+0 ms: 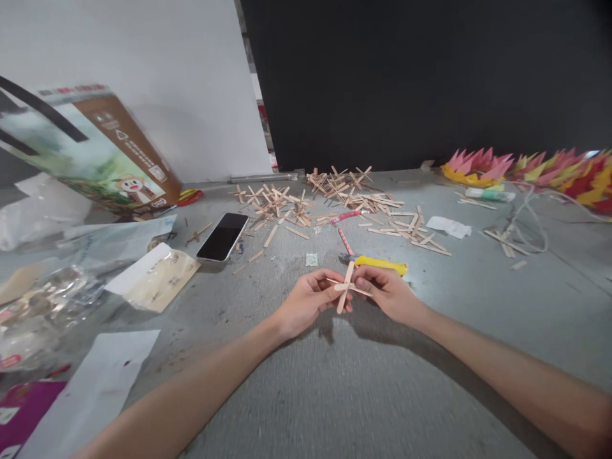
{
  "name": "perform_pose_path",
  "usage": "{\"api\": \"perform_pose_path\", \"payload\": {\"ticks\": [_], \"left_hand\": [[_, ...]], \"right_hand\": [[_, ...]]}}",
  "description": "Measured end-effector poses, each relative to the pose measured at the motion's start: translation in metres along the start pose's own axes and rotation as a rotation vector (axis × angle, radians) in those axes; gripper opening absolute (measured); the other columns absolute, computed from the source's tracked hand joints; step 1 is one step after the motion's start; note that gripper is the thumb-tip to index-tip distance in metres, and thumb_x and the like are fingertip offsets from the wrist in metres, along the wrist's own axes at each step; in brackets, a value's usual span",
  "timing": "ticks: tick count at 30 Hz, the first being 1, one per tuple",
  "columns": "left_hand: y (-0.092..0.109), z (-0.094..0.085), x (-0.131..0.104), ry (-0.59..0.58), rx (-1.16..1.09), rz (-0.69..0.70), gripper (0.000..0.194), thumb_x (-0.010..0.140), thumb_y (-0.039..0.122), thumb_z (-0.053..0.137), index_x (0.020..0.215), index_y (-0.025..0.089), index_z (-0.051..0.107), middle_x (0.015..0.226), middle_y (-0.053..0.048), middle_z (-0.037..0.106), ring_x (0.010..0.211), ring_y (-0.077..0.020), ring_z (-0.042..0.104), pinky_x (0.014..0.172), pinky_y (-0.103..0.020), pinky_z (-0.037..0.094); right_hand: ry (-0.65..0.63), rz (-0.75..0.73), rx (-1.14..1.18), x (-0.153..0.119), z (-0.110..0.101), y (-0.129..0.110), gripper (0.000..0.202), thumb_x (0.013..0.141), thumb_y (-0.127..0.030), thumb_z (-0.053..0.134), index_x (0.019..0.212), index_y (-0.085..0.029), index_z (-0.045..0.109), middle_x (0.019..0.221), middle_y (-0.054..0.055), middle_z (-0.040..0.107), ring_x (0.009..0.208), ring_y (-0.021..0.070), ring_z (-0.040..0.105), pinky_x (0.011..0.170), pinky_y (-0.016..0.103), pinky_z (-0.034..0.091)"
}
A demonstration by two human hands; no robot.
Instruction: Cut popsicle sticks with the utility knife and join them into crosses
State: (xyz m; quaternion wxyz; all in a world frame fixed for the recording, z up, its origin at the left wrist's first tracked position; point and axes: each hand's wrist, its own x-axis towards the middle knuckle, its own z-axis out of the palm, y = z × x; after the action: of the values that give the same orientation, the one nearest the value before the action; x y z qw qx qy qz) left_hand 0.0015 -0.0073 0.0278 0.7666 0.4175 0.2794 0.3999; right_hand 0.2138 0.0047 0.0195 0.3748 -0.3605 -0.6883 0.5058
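Observation:
Between my two hands is a cross of wooden craft sticks (345, 288), held just above the grey table. My left hand (310, 296) pinches it from the left, thumb close to where the sticks cross. From the other side my right hand (385, 290) grips the end of a stick. A yellow-handled tool (382, 262), possibly a hot glue gun, lies right behind my right hand, partly hidden by it. Beyond my hands, several loose craft sticks (408, 233) and a pile of crossed sticks (280, 204) are spread over the table.
A phone (223, 237) lies left of centre. Plastic packaging (62, 293), a paper sheet (95, 376) and a printed bag (109, 153) crowd the left side. Paper crowns (478, 169), a glue stick (490, 194) and a white cable (530, 217) are at the right rear.

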Motion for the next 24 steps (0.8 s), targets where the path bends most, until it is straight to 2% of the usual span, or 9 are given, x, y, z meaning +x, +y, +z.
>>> {"api": "perform_pose_path", "payload": {"ticks": [6, 11, 17, 24], "left_hand": [[0.0021, 0.002, -0.002, -0.008, 0.086, -0.012, 0.034, 0.076, 0.04, 0.09, 0.09, 0.014, 0.073, 0.079, -0.004, 0.073, 0.068, -0.0148, 0.07, 0.068, -0.027, 0.054], [0.0032, 0.0007, -0.003, -0.058, -0.012, -0.043, 0.036, 0.074, 0.041, 0.091, 0.093, 0.015, 0.074, 0.08, -0.005, 0.074, 0.069, -0.0159, 0.071, 0.068, -0.028, 0.054], [-0.0004, 0.0029, -0.0025, 0.011, -0.034, -0.049, 0.036, 0.072, 0.041, 0.092, 0.086, 0.016, 0.071, 0.074, -0.004, 0.073, 0.066, -0.0164, 0.071, 0.067, -0.03, 0.055], [0.0003, 0.0089, -0.0058, 0.03, -0.046, -0.079, 0.031, 0.072, 0.038, 0.091, 0.084, 0.017, 0.072, 0.073, -0.004, 0.073, 0.066, -0.0165, 0.071, 0.063, -0.027, 0.053]], "right_hand": [[-0.04, 0.004, 0.037, -0.0018, 0.0011, 0.0, 0.04, 0.1, -0.057, 0.058, 0.086, -0.02, 0.064, 0.076, 0.001, 0.064, 0.068, 0.0165, 0.059, 0.062, 0.029, 0.043], [-0.071, -0.009, 0.081, -0.0029, 0.0012, 0.0012, 0.039, 0.1, -0.057, 0.058, 0.088, -0.02, 0.066, 0.078, 0.002, 0.066, 0.069, 0.0164, 0.06, 0.062, 0.029, 0.044], [-0.059, 0.001, 0.086, -0.0021, 0.0028, 0.0013, 0.042, 0.099, -0.059, 0.059, 0.086, -0.02, 0.066, 0.078, 0.002, 0.068, 0.069, 0.0176, 0.063, 0.066, 0.031, 0.049], [-0.059, -0.018, 0.143, -0.0046, 0.0064, -0.003, 0.043, 0.097, -0.061, 0.061, 0.085, -0.021, 0.067, 0.075, 0.003, 0.068, 0.068, 0.0185, 0.063, 0.067, 0.033, 0.051]]}}
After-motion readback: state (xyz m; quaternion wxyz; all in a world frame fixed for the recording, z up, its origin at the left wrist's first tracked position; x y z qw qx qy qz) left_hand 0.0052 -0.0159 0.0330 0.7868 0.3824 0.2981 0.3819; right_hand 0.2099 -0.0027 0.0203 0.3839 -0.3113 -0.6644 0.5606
